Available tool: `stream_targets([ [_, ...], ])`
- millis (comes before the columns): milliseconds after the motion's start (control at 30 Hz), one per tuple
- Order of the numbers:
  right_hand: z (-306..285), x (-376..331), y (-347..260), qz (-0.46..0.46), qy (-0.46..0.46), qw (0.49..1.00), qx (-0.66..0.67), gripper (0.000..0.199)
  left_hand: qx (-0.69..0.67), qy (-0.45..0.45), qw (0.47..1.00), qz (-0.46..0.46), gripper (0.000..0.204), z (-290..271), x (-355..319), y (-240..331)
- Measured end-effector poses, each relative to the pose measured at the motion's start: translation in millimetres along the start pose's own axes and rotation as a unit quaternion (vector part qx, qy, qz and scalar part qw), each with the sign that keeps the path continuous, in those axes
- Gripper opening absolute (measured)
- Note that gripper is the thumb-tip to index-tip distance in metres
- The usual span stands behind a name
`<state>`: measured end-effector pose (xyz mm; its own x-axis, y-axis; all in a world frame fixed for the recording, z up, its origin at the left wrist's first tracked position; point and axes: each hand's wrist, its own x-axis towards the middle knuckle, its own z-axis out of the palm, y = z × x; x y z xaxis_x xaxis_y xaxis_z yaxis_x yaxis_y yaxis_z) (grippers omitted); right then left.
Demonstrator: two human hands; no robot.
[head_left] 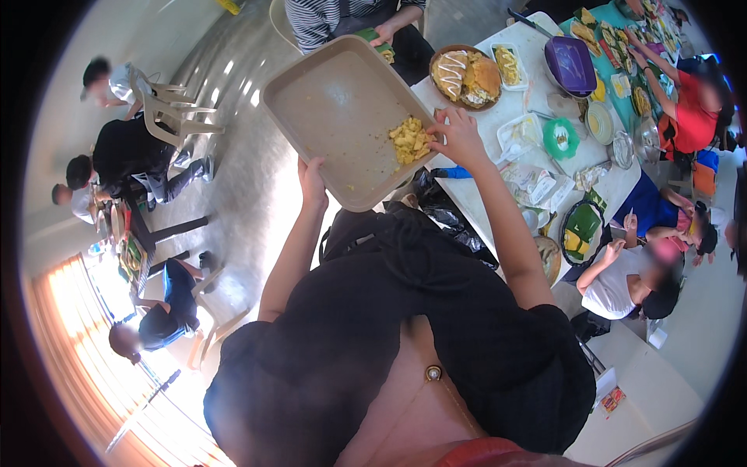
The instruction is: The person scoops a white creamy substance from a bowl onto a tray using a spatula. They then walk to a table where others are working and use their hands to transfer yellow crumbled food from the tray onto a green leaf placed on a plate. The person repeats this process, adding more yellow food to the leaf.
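Note:
A shallow beige tray, tilted toward me, is held up in front of my body. My left hand is closed on its lower left edge, thumb over the rim. Against the right wall of the tray lies a small heap of yellow food chunks, with crumbs scattered beside it. My right hand reaches over that right rim. Its fingers are bent together at the edge of the heap, and what lies between the fingertips is hidden.
Right of me stands a white table with a round filled bread, a purple container, a green bowl and a leaf-lined basket. A person in stripes sits beyond the tray. Others sit or work around the room.

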<state>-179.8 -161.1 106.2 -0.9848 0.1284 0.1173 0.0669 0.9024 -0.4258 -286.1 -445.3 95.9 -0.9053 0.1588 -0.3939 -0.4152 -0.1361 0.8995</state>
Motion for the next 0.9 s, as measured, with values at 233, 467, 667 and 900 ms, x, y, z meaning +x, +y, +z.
stream_targets([
  [233, -10, 5, -10, -0.063, -0.085, 0.993, -0.06, 0.029, 0.005, -0.034, 0.999, -0.007, 0.051, -12, 5, -9],
  [467, -2, 5, -3, -0.099, -0.041, 0.992, -0.064, 0.025, 0.019, -0.042, 0.998, -0.031, 0.051, -12, 5, 5],
  [667, 2, 2, -17, -0.059, -0.002, 0.995, -0.084, 0.023, 0.021, -0.044, 0.998, -0.029, 0.053, -18, 17, -3],
  [900, 18, 0, -17, 0.036, 0.012, 0.995, -0.093, 0.02, 0.037, -0.055, 0.997, -0.045, 0.057, -9, 35, -9],
])
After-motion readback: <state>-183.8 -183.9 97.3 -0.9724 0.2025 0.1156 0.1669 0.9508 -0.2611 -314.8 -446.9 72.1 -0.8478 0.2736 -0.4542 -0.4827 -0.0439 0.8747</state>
